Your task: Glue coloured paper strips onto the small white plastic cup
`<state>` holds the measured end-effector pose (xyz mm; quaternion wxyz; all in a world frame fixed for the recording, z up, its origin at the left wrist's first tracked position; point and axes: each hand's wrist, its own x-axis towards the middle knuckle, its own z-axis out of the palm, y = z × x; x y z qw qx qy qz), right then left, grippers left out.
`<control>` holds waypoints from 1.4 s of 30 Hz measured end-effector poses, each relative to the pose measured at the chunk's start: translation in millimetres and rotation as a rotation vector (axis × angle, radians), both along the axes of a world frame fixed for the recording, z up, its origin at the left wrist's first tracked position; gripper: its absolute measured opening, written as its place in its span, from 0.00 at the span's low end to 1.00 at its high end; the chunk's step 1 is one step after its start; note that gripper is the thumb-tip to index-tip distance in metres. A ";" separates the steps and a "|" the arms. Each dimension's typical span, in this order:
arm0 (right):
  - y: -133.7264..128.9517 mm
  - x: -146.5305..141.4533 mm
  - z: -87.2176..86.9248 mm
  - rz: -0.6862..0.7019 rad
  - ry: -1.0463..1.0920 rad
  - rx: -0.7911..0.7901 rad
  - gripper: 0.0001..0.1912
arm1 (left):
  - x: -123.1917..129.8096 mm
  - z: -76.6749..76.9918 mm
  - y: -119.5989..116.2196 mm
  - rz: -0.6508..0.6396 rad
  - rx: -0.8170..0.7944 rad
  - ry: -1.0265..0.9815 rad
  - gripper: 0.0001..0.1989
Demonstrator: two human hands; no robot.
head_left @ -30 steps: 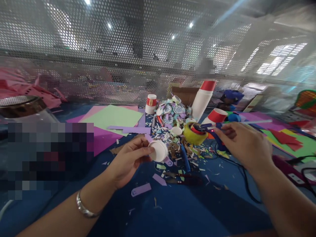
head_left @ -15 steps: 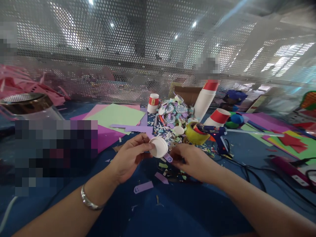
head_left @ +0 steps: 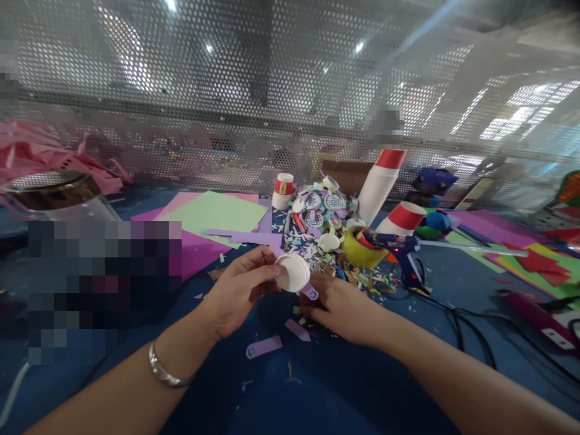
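My left hand [head_left: 247,284] grips a shallow round white cup bottom [head_left: 293,273] between thumb and fingers. A purple paper strip [head_left: 310,292] with a small drawn face sticks out from its lower right side. Just right of it, my right hand [head_left: 344,308] reaches down among the paper scraps on the table, its thumb and fingers apart. Its fingertips are partly hidden, close to a green paper piece [head_left: 296,309]. Below the hands lie two purple strips, one with a face [head_left: 263,347] and one with a pointed end [head_left: 298,330].
Behind the hands is a pile of decorated paper discs [head_left: 317,202] amid cuttings. A glue gun [head_left: 403,251] rests on a yellow tape roll [head_left: 362,251], its cord running right. Stacked paper cups [head_left: 378,187] lean behind. Coloured sheets [head_left: 217,214] lie left; a purple power strip [head_left: 539,314] lies right.
My right hand has moved slightly down and left, under the purple strip and closer to the green paper piece. My left hand keeps its hold on the cup bottom.
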<state>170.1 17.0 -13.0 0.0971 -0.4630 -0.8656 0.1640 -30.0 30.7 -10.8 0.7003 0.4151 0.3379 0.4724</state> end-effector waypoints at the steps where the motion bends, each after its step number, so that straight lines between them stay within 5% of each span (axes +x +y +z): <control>1: 0.0 -0.4 -0.1 0.004 0.005 -0.003 0.06 | -0.1 -0.1 0.2 -0.002 0.002 -0.001 0.08; 9: -1.0 3.9 7.9 0.000 0.131 -0.065 0.05 | -0.5 4.8 -0.3 -0.040 0.001 -0.026 0.05; 18: -1.2 29.3 20.4 -0.097 0.541 -0.102 0.04 | 0.9 9.6 -3.2 -0.123 -0.008 0.051 0.06; 25: -8.6 29.3 28.4 -0.015 0.842 -0.327 0.08 | 1.7 15.9 -6.2 -0.169 0.021 0.180 0.07; 33: -11.7 19.3 24.5 0.130 0.904 -0.503 0.06 | 3.3 9.2 -8.3 -0.314 0.045 0.220 0.08; 42: -13.4 16.8 22.6 0.202 0.839 -0.495 0.05 | 5.0 9.1 -11.3 -0.363 -0.002 0.215 0.09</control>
